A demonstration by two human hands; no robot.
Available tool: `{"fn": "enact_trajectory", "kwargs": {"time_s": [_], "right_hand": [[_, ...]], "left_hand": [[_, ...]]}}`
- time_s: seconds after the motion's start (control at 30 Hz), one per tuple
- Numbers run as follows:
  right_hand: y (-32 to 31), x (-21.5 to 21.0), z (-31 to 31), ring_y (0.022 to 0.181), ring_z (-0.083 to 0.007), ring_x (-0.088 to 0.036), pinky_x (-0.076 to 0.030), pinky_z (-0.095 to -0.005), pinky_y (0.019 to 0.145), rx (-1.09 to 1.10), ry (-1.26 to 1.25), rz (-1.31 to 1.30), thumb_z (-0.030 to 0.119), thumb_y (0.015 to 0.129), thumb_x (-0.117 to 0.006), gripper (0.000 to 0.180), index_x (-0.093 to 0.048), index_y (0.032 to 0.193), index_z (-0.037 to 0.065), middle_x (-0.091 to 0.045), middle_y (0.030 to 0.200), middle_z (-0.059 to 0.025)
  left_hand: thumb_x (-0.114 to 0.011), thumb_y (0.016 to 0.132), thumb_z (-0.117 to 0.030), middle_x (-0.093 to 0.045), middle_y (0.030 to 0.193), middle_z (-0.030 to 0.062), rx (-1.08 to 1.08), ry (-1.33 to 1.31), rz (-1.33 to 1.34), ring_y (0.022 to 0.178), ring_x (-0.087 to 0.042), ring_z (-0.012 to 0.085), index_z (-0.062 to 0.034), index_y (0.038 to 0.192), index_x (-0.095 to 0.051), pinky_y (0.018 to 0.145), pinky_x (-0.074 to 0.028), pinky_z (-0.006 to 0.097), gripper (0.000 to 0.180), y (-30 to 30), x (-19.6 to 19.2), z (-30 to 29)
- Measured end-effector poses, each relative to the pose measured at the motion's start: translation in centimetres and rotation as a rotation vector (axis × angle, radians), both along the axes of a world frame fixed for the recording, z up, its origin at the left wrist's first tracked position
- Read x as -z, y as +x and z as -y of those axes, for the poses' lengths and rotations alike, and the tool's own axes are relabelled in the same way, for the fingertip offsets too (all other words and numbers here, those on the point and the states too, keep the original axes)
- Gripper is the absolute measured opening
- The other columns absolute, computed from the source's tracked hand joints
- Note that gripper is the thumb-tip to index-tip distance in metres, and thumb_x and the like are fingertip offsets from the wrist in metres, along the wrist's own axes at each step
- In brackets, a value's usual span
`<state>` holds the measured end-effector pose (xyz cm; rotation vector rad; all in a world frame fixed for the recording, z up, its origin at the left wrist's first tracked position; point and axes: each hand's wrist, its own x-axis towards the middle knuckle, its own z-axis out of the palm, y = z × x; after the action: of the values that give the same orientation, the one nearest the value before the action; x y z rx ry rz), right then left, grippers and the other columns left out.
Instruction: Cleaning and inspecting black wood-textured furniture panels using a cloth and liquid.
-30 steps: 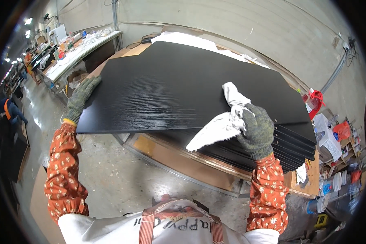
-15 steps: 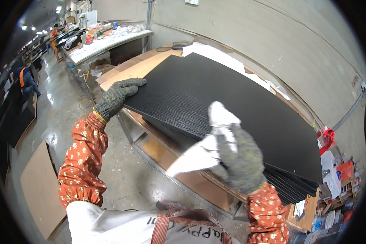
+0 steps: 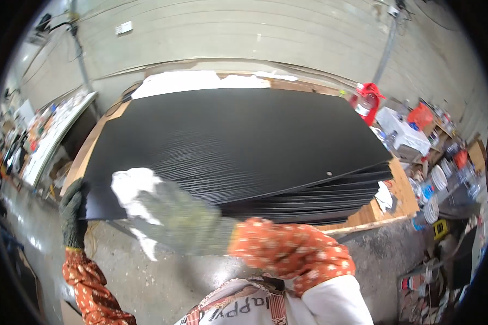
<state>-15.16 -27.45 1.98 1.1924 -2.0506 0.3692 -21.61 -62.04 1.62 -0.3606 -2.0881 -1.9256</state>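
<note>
A large black wood-grain panel point(image 3: 244, 135) lies on top of a stack of similar black panels point(image 3: 309, 200), slightly askew to them. My left hand point(image 3: 73, 214), in a grey-green knit glove, grips the panel at its near left corner; its fingertips are partly hidden. In my right hand point(image 3: 187, 222), gloved alike and smeared by motion, a white cloth point(image 3: 130, 189) is bunched against the panel's near left part. One end of the cloth hangs below the panel's front edge. A small pale speck point(image 3: 329, 173) shows near the right front edge.
The stack rests on a wooden table point(image 3: 358, 219), with white sheets point(image 3: 179, 82) behind the panel. A red bag point(image 3: 370, 100) stands past the right end, near a cluttered shelf point(image 3: 417, 146). A white bench point(image 3: 54, 141) with small items is at the left. Behind runs a pale wall point(image 3: 228, 32).
My right hand has swept the cloth left along the panel, close to my left hand. My left hand stays at the panel's left end. The view has turned right.
</note>
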Motion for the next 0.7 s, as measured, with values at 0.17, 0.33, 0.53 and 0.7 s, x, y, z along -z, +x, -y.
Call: {"fn": "enact_trajectory", "kwargs": {"time_s": [0.17,0.33,0.53,0.7], "right_hand": [[5.6,-1.9,-17.9,0.095,-0.0319,-0.063,-0.051,-0.0453,0.085,0.35,-0.004,-0.059,0.024,0.077,-0.07,0.032,-0.066,0.109,0.02,-0.063,0.105,-0.0154],[7.6,0.0,-20.4,0.102,-0.0338,-0.058,-0.045,-0.0489,0.091,0.573,-0.113,-0.097,0.025,0.073,-0.066,0.037,-0.065,0.108,0.013,-0.059,0.112,-0.017],[6.6,1.4,-17.9,0.106,-0.0334,-0.058,-0.045,-0.0496,0.094,0.506,-0.201,-0.168,0.02,0.079,-0.064,0.034,-0.064,0.112,0.015,-0.06,0.114,-0.0146],[8.7,1.5,-25.0,0.108,-0.0286,-0.057,-0.043,-0.0476,0.096,0.669,-0.106,-0.248,0.025,0.083,-0.06,0.03,-0.064,0.112,0.016,-0.062,0.113,-0.0096]], "left_hand": [[-0.052,0.093,-0.011,-0.06,0.119,0.0138,-0.373,-0.668,-0.187,0.11,-0.056,0.0221,0.0032,0.12,-0.056,0.098,-0.041,0.03,0.031,-1.7,0.1,4.7],[-0.053,0.092,-0.012,-0.054,0.127,0.0164,0.087,-0.845,-0.503,0.123,-0.048,0.0289,-0.0023,0.123,-0.055,0.105,-0.036,0.038,0.033,4.7,-4.8,-14.9],[-0.061,0.078,-0.018,-0.05,0.13,0.021,0.171,-1.422,-0.98,0.122,-0.048,0.0387,-0.0001,0.125,-0.049,0.1,-0.041,0.047,0.051,5.4,-4.0,-30.2],[-0.051,0.074,0.001,-0.052,0.129,0.0201,0.103,-1.435,-1.137,0.118,-0.052,0.0373,0.0015,0.127,-0.048,0.093,-0.047,0.043,0.053,4.5,-3.4,-28.7]]}}
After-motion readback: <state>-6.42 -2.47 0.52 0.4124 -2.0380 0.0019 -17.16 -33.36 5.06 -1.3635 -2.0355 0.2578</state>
